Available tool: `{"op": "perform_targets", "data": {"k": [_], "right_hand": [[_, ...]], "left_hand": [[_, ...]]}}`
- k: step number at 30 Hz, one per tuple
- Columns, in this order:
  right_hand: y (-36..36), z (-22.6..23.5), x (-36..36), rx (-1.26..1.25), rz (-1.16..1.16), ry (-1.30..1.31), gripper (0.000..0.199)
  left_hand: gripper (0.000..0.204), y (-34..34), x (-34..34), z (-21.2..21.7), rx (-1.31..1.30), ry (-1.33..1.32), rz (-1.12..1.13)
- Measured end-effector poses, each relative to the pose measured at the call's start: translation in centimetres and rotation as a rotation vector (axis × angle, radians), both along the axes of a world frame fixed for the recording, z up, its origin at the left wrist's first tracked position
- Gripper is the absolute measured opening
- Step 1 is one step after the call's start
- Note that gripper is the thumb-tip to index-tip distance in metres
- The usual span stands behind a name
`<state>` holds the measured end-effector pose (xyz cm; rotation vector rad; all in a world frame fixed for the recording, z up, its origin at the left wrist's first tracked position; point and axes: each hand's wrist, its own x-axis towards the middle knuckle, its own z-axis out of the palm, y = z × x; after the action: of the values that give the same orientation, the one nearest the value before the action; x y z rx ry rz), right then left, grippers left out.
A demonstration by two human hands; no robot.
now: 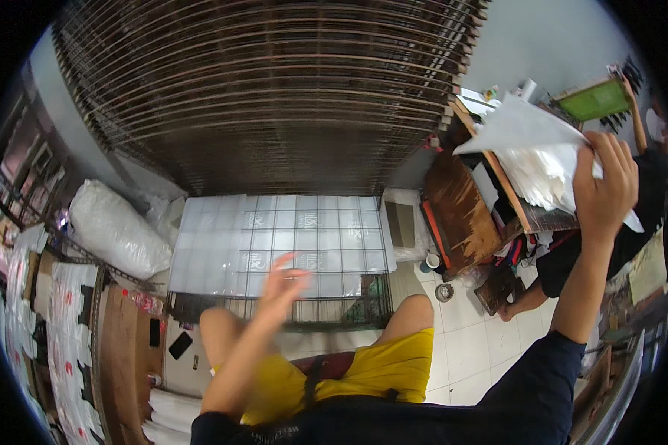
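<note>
My right hand (607, 178) is raised at the right, its fingers closed on the edge of a thin white sheet (531, 126). The sheet spreads leftward from the fingers, over a pile of similar white sheets (538, 174) on a wooden stand. My left hand (280, 285), blurred by motion, is over the near part of a wire rack (326, 310). Its fingers look stretched apart, with nothing visible in them. Pale translucent sheets (208, 241) with white printed marks lie in overlapping rows on the rack, beyond that hand.
Stacked wire racks (267, 96) tower behind the work spot. A stuffed white sack (119, 226) lies at left, near bundles of white bags (70, 326). A phone (179, 345) is on the floor. Another person's leg (531, 297) and a wooden cabinet (464, 215) are at right.
</note>
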<state>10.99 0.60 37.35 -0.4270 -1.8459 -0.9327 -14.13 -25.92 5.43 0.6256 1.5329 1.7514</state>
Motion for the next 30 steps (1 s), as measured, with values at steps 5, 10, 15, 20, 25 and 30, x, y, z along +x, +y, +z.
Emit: {"op": "perform_targets", "data": {"k": [5,10,15,20,25,30], "right_hand": [[-7.5,0.4,-0.6,-0.127,0.154,-0.221,0.013],[-8.6,-4.9,-1.3,-0.432,0.297,-0.359,0.026],[-7.8,-10.5,-3.1,-0.803,0.548,-0.248,0.027],[-3.4,-18.3,-4.2,-1.598,0.768,0.031,0.019],[-3.9,-29.3,-8.4,-2.180,0.701,0.300,0.028],[-2.8,-38.1,-15.0,-2.386,0.734,0.327,0.031]], "left_hand": [[0.088,8.3,4.9,3.5,0.166,-0.861,-0.616],[0.085,7.7,3.4,1.3,0.018,-1.103,-0.021],[0.041,5.0,1.1,-8.3,0.201,-0.879,-0.083],[0.024,0.7,-4.3,-12.4,0.172,-0.974,0.183],[0.014,-5.2,-10.1,-11.4,-0.002,-0.897,0.459],[0.008,-8.0,-18.1,-12.6,-0.157,-0.629,0.609]]}}
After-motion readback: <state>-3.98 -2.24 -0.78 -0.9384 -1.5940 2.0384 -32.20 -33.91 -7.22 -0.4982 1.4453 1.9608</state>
